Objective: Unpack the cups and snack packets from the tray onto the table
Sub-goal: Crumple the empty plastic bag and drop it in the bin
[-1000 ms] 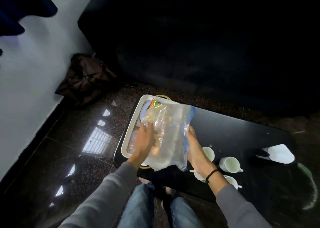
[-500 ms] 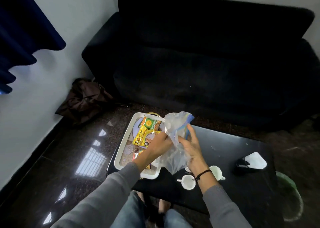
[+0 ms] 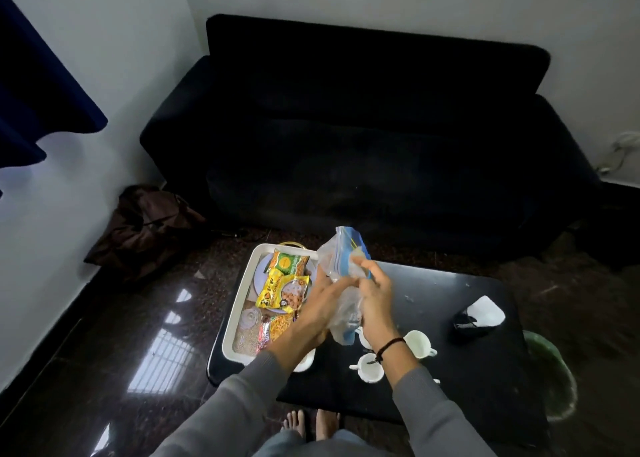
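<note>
- Clear zip bag (image 3: pixel 341 276) with blue seal strip held up above the white tray (image 3: pixel 232 321), at its right edge.
- Left hand (image 3: pixel 320 306) and right hand (image 3: pixel 375 297) both pinching the bag's film.
- Probably light, limp, slippery; best gripped at the stiffer seal strip.
- Yellow snack packet (image 3: pixel 282 292) lying inside the tray; likely crinkly and light, best pinched at a crimped end.
- White cups (image 3: pixel 417 344) standing right of the tray; rigid, breakable, best taken by handle.

I see a low black table (image 3: pixel 433 335) standing on the dark glossy floor (image 3: pixel 104 370). On its left end sits the white tray (image 3: pixel 231 321), and near the front edge three white cups (image 3: pixel 417 344) stand close together. Toward the right end lies a small black object (image 3: pixel 465 325) with a white piece (image 3: pixel 486 311) against it.
</note>
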A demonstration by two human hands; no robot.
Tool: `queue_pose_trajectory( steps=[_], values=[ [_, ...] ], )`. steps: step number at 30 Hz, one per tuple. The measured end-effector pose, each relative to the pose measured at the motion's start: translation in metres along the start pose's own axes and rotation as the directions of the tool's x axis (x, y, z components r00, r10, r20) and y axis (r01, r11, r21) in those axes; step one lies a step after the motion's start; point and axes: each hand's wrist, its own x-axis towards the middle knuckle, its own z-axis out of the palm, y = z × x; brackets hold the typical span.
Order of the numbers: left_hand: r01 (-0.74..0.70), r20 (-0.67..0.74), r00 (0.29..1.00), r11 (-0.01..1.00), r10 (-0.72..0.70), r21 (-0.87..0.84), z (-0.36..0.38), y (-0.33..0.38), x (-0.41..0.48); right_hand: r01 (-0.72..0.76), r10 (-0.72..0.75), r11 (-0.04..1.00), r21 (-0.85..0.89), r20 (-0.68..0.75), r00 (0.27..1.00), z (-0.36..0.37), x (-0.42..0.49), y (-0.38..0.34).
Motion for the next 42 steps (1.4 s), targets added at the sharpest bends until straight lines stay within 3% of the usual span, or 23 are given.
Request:
queue_pose_trajectory(
  steps=[5,7,12,16,18,21,24,26,32,42],
  values=[
    [0.026,-0.134,0.99,0.994,-0.041,-0.107,-0.01,0.006,0.001,-0.019,0.025,0.995,-0.094,0.061,0.998,-0.01,-0.012,-0.004],
    [0.015,-0.151,0.988,0.998,-0.024,-0.061,-0.012,0.012,0.003,-0.017,0.028,0.987,-0.157,0.064,0.998,-0.019,-0.016,-0.002],
    [0.02,-0.21,0.978,1.0,-0.016,0.017,0.0,0.022,0.015,0.046,-0.031,0.996,-0.082,0.174,0.984,-0.041,-0.033,-0.005],
    [0.048,-0.217,0.976,0.996,-0.029,0.081,0.026,0.018,0.022,0.19,-0.11,0.953,-0.238,0.312,0.944,-0.067,-0.035,-0.01],
    [0.119,-0.209,0.972,0.992,-0.106,0.05,0.043,0.011,0.029,0.241,-0.116,0.894,-0.379,0.323,0.939,-0.075,-0.037,-0.011],
    [0.17,-0.182,0.975,0.949,-0.124,0.266,0.069,-0.007,0.044,0.234,-0.139,0.875,-0.423,0.243,0.96,-0.093,-0.036,-0.01],
    [0.12,-0.136,0.989,0.847,-0.057,0.517,0.094,-0.021,0.049,0.24,-0.17,0.89,-0.388,0.206,0.964,-0.121,-0.028,-0.007],
    [0.082,-0.067,0.996,0.801,-0.053,0.593,0.115,-0.028,0.049,0.24,-0.184,0.902,-0.359,0.183,0.966,-0.146,-0.019,-0.004],
    [-0.001,0.069,0.997,0.84,-0.043,0.543,0.201,-0.058,0.045,0.138,-0.151,0.944,-0.3,-0.021,0.988,-0.244,0.003,0.002],
    [0.094,0.185,0.95,0.796,-0.252,0.598,0.344,-0.137,0.078,-0.011,-0.01,0.997,-0.07,-0.282,0.959,-0.406,0.044,0.039]
  ],
)
